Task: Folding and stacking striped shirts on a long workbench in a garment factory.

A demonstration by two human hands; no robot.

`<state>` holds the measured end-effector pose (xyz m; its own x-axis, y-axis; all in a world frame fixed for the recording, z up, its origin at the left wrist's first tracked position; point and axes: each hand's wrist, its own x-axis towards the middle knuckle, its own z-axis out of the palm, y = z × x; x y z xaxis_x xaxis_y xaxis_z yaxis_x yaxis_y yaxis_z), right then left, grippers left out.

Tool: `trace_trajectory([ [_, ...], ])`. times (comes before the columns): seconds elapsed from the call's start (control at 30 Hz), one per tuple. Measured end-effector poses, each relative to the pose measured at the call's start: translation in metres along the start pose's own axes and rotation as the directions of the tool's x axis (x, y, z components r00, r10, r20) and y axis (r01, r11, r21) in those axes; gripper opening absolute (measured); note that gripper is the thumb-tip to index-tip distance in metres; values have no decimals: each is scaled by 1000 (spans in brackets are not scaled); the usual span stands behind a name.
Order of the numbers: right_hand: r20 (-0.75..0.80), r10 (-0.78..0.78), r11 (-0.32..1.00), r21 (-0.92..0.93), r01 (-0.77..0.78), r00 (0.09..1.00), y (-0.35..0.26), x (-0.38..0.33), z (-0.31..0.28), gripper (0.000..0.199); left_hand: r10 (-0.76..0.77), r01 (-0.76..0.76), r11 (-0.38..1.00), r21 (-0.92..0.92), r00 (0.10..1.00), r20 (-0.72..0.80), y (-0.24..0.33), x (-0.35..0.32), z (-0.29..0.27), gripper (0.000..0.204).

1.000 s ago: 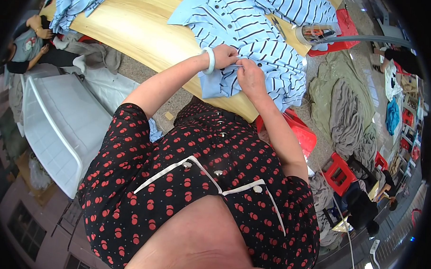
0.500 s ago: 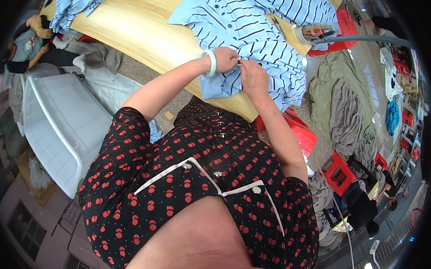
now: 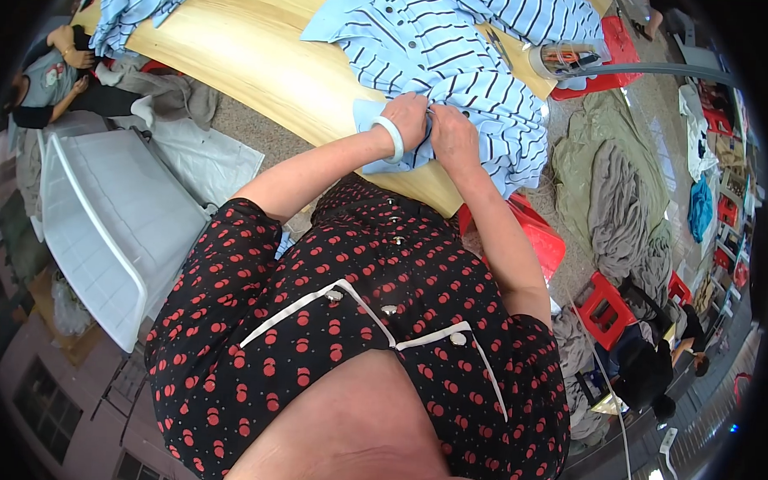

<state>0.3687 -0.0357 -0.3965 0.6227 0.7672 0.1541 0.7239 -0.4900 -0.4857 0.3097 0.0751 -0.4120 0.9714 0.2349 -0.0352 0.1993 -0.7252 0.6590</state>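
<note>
A light blue shirt with dark stripes and dark buttons [image 3: 424,51] lies spread over the near right part of the wooden table [image 3: 239,40]. Close together at the shirt's front, both hands pinch the cloth. My left hand [image 3: 407,121], with a pale bangle on its wrist, has its fingers closed on the shirt. My right hand [image 3: 455,139] is closed on the cloth just beside it, fingertips almost meeting the left ones. Whatever lies right between the fingertips is too small to make out.
Scissors [image 3: 498,48] and a clear container of tools [image 3: 564,60] are on the table's right side. More striped cloth [image 3: 138,16] lies at the far left. Red stools [image 3: 528,237] and a white bin [image 3: 106,213] stand around. A seated person [image 3: 55,80] is at left.
My left hand has shifted slightly right and toward me, its wrist turning. My right hand stays nearly in place, still gripping the shirt.
</note>
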Motion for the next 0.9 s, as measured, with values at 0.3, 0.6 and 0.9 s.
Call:
trace_trajectory([
  [0.3,-46,4,998,55,-1,999,-1,0,-3,7,53,-59,996,-62,994,-94,1,3,-1,8],
  [0.6,69,94,941,320,-111,993,9,7,-12,12,140,-159,973,-168,983,-121,-8,2,-8,9],
  [0.9,324,146,881,387,-272,935,16,10,-28,17,215,-123,957,-262,907,362,-25,23,-41,17],
])
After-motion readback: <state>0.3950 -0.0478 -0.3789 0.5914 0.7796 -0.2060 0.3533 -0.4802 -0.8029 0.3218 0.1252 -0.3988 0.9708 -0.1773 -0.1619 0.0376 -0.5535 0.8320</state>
